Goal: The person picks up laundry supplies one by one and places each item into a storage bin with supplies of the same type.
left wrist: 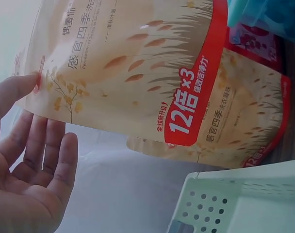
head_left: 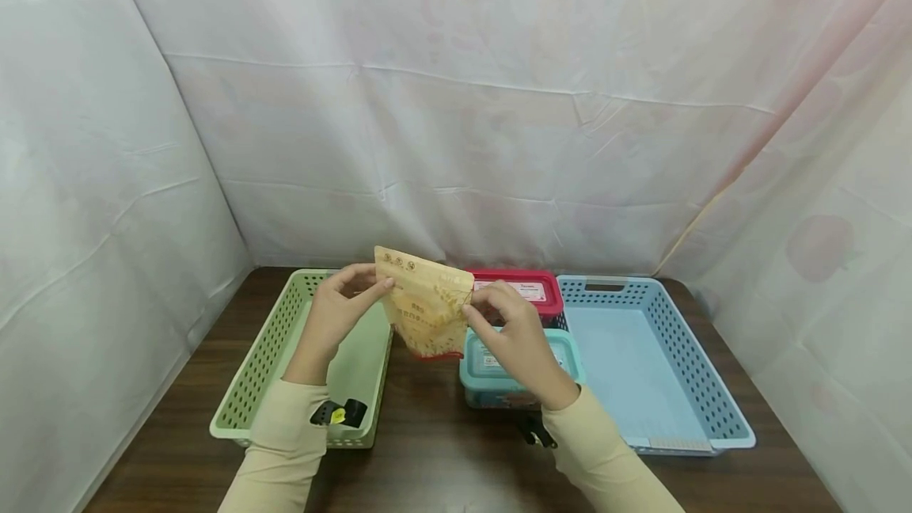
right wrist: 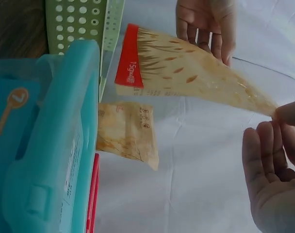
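Both hands hold up a pale yellow laundry-pod pouch point(head_left: 427, 303) with a red bottom band, tilted above the table between the two baskets. My left hand point(head_left: 342, 311) pinches its left edge near the top between thumb and fingers. At the opposite edge, my right hand point(head_left: 516, 331) pinches with thumb and index finger; its other fingers are loosely bent in the right wrist view. Behind the held pouch stands a second matching pouch point(left wrist: 235, 107), hidden in the head view. Under the right hand sits a teal-lidded box point(head_left: 492, 362), with a red-lidded box point(head_left: 545, 295) behind it.
A green perforated basket point(head_left: 267, 347) stands on the left of the dark wooden table point(head_left: 427, 450), partly under the left forearm. On the right is a light blue basket point(head_left: 620, 370), close beside the boxes. White cloth point(head_left: 456, 141) hangs around the back and sides.
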Tool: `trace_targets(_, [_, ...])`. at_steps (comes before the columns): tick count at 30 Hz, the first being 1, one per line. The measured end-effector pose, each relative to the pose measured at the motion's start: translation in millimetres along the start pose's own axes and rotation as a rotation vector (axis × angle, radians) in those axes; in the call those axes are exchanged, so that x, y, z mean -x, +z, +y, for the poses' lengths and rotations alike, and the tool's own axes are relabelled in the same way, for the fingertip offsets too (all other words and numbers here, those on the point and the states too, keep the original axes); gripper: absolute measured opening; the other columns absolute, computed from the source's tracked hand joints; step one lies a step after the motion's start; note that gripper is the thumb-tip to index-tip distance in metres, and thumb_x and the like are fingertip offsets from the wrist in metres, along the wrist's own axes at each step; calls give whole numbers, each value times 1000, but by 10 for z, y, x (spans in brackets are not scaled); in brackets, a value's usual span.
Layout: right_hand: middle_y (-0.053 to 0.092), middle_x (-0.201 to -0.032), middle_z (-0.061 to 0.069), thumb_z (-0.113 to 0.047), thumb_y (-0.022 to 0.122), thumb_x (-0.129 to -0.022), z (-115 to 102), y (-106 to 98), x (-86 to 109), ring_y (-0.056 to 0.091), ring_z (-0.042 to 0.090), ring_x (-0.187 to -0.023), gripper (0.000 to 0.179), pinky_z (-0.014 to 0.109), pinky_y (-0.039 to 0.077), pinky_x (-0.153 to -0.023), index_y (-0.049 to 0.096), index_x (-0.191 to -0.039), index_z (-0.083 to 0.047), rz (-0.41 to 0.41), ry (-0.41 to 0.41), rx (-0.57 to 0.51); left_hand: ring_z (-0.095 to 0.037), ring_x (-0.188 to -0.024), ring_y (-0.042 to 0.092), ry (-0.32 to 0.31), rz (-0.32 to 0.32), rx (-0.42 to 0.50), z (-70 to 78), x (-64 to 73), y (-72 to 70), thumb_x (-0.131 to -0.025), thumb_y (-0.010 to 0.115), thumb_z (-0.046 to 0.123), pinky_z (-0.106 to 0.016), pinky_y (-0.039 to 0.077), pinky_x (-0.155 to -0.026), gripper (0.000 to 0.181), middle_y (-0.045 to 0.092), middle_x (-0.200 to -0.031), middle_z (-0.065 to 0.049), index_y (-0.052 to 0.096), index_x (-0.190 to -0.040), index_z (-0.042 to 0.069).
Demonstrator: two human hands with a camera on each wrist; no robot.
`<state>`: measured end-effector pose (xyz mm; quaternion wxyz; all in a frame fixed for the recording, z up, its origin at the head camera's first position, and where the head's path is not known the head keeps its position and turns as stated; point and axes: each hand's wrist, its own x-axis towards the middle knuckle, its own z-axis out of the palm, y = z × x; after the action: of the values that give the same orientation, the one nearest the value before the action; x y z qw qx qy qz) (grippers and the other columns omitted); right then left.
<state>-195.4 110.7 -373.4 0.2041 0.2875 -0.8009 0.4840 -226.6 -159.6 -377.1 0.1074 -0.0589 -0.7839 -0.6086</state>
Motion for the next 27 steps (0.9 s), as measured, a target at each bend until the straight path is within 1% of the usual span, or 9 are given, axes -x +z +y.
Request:
trace_targets(4, [60, -91, -7, -10, 73, -93, -6, 1, -10, 58, 11, -73, 7, 26, 56, -62, 70, -98, -13, 3, 36, -17, -20, -99, 60, -20, 4, 34, -4, 15, -13, -88, 80, 32, -38, 49, -87, 41, 65, -105, -6, 70, -120, 8])
trace_targets(9, [60, -89, -6, -11, 72, -94, -1, -3, -21, 58, 11, -70, 6, 26, 55, -60, 70, -99, -13, 0, 45, -23, -22, -100, 59, -34, 11, 53, 2, 25, -26, -87, 80, 35, -39, 48, -88, 43, 64, -103, -6, 71, -118, 6])
trace_targets(16, [63, -91, -4, -15, 71, -96, 52, -16, -93, 62, 12, -76, 7, 28, 57, -65, 70, -102, -12, 19, 67, -55, -23, -99, 58, -50, 32, 78, 52, 41, -22, -87, 81, 35, -38, 49, -87, 43, 62, -101, -6, 71, -115, 4])
trace_targets(19, [63, -94, -4, -19, 70, -97, 63, -23, -123, 62, 12, -81, 9, 31, 57, -68, 70, -103, -13, 31, 91, -59, -22, -97, 60, -51, 43, 86, 54, 42, -21, -87, 81, 35, -37, 52, -85, 42, 64, -99, -5, 71, -114, 4])
trace_targets(23, [63, -95, -3, -21, 69, -98, 65, -19, -145, 61, 12, -85, 10, 33, 57, -70, 69, -103, -13, 39, 124, -74, -21, -93, 63, -37, 58, 107, 38, 55, -20, -86, 82, 35, -35, 55, -82, 41, 67, -95, -5, 72, -112, 4])
trace_targets(25, [64, -95, 1, -16, 68, -98, -40, -32, -159, 62, 16, -86, 10, 37, 58, -71, 69, -103, -8, 43, 148, -77, -21, -91, 64, -33, 66, 121, 37, 71, -18, -85, 82, 36, -35, 56, -82, 41, 68, -94, -4, 73, -111, 5])
trace_targets(27, [64, -96, 5, -10, 67, -97, -151, -48, -170, 62, 20, -87, 9, 38, 58, -72, 68, -103, -4, 46, 167, -78, -21, -90, 64, -31, 75, 136, 41, 89, -15, -85, 82, 37, -34, 56, -82, 41, 68, -95, -4, 74, -111, 6])
